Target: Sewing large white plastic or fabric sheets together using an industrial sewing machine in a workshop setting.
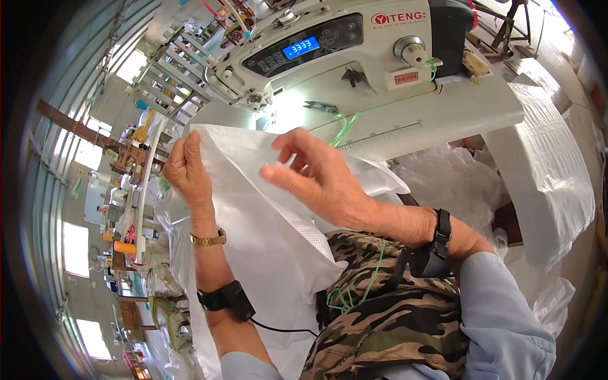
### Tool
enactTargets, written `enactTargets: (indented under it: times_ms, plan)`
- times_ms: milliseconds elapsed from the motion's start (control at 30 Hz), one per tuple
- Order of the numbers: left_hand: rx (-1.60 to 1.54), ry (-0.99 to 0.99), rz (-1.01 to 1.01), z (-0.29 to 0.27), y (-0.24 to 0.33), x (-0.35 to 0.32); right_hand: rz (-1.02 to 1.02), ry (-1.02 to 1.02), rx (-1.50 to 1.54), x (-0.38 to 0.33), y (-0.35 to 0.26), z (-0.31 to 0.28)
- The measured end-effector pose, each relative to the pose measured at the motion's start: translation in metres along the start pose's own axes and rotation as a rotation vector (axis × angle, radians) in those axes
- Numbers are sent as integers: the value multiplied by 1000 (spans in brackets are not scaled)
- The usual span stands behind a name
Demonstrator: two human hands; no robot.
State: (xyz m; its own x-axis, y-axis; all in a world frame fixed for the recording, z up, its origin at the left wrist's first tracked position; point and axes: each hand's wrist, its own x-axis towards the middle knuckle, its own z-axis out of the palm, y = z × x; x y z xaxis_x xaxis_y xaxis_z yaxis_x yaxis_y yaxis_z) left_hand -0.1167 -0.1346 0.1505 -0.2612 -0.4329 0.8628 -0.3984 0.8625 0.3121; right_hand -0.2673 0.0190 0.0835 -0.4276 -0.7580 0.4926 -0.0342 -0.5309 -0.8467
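Sack (pixel 253 221) not at needle yet: left hand (pixel 187 168) grips its top edge, right hand (pixel 316 177) half-open, fingers on fabric. Sewing machine (pixel 329 44) idle; stitching remains, I'd judge.

Both forearms come up from the lower edge, sleeves pushed back to pale blue cuffs. The left hand (pixel 185 166) is raised, back toward the camera, fingers curled shut in a pinching grip. The right hand (pixel 316 177) reaches across leftward, palm down, fingers spread and partly bent, thumb extended forward. Each wrist carries a black strapped band.
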Motion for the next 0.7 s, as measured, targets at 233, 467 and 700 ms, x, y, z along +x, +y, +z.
enactTargets:
  times_ms: [233, 467, 700]
  plan:
    - [23, -49, 72, -13, -11, 24, 210, -292, -47, -7, 24, -6]
    - [-22, -59, 129, -12, -15, 34, 329, -380, 435, -9, -7, -47]
    - [-15, -28, 210, -5, -11, 37, 4, -303, 91, -18, 3, -42]
